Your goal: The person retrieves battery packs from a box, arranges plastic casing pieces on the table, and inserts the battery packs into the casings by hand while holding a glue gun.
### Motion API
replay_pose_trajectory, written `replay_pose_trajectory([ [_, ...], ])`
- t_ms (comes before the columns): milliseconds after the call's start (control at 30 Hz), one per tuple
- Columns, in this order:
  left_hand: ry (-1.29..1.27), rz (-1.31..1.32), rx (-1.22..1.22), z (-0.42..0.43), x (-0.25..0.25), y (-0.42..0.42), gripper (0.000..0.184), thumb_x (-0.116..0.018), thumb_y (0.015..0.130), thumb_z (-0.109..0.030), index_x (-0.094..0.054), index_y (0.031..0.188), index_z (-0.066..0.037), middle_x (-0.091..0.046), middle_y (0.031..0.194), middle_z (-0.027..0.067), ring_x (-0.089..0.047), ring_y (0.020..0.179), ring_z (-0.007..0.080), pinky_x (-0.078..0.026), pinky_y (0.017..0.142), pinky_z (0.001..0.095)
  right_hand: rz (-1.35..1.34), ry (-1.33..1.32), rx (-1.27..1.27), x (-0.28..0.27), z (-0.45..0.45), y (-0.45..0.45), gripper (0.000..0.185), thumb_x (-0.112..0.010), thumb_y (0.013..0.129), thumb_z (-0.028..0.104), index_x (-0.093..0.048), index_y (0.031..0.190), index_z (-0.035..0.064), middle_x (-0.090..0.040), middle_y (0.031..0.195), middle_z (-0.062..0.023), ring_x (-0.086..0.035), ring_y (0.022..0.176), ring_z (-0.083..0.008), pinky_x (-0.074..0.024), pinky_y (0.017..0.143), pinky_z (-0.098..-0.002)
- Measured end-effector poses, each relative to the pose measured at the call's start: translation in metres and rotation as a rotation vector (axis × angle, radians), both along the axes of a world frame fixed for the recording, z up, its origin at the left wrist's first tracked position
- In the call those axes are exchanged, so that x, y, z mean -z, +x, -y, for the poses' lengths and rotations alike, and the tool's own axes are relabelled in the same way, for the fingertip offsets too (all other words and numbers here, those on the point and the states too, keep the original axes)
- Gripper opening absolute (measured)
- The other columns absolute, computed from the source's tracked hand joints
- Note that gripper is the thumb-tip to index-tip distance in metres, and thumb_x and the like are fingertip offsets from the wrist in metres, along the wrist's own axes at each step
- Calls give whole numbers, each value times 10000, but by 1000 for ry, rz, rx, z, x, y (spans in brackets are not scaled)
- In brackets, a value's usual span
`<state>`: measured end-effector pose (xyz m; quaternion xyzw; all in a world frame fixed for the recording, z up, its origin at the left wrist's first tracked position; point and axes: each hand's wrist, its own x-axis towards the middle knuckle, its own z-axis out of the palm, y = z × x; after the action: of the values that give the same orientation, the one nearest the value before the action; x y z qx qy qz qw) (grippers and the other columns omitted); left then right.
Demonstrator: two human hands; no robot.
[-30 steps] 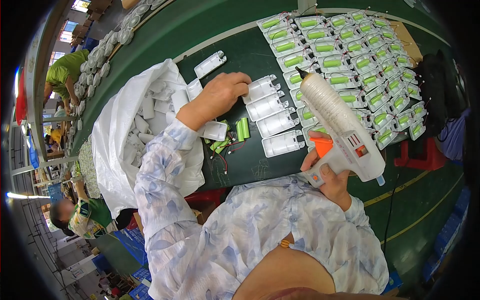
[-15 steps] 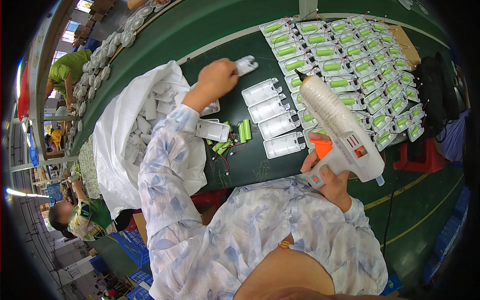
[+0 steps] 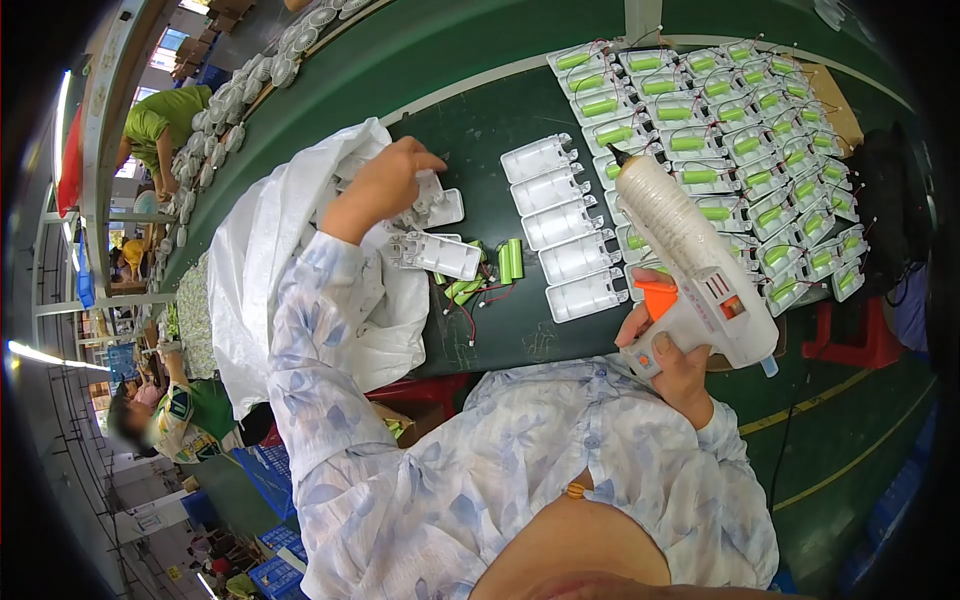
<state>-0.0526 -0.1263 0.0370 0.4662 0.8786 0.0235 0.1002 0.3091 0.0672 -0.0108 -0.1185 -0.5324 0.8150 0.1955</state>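
My left hand [image 3: 385, 188] hovers over the mouth of the white woven bag [image 3: 235, 290], fingers partly stretched out, with nothing visible in them. Just beyond and below the fingers lie loose white plastic shells [image 3: 448, 257]. In my right hand [image 3: 680, 372] is a white hot glue gun [image 3: 715, 310] with an orange trigger, its dark nozzle tilted up and left. A column of several white shells [image 3: 560, 222] lies open side up on the bench, left of the nozzle. Green battery packs [image 3: 510, 262] with red and black wires sit beside the loose shells.
Several rows of shells fitted with green batteries [image 3: 690, 142] cover the right of the dark green bench [image 3: 480, 340]. A red stool [image 3: 850, 335] stands at right. White fan parts [image 3: 215, 120] line another bench, where a person in green [image 3: 165, 125] bends.
The shell my left hand held is now at the far end of the column. That hand has moved back left, over the bag's mouth. My right hand keeps the glue gun.
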Motion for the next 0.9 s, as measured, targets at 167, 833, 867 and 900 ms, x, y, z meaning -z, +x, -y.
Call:
replay_pose_trajectory([
  [167, 170, -53, 188, 10, 33, -30, 241, -651, 753, -7, -736, 954, -109, -637, 1053, 123, -619, 1004, 319, -503, 861, 393, 23, 14, -71, -3, -1, 3, 737, -663, 900, 389, -364, 1389, -75, -633, 963, -162, -625, 737, -168, -487, 635, -272],
  [833, -346, 144, 28, -39, -8, -9, 202, -673, 789, -280, -739, 904, -127, -725, 883, 110, -698, 869, 284, -548, 753, 402, 14, 1, -49, -1, -8, -1, 727, -658, 901, 374, -364, 1390, -77, -634, 903, -156, -621, 725, -170, -483, 653, -272],
  [867, -331, 118, -22, -34, -9, 2, 210, -679, 792, -298, -736, 875, -113, -722, 855, 115, -698, 837, 289, -546, 733, 401, 2, -6, -45, 1, -7, -1, 724, -657, 900, 370, -365, 1389, -77, -633, 907, -156, -621, 727, -169, -483, 654, -271],
  [900, -319, 91, -67, -29, -10, 18, 227, -685, 796, -315, -733, 846, -100, -719, 826, 119, -699, 806, 293, -544, 713, 400, -10, -14, -37, 4, -5, -1, 721, -657, 900, 366, -366, 1388, -78, -633, 911, -156, -621, 729, -168, -483, 656, -271],
])
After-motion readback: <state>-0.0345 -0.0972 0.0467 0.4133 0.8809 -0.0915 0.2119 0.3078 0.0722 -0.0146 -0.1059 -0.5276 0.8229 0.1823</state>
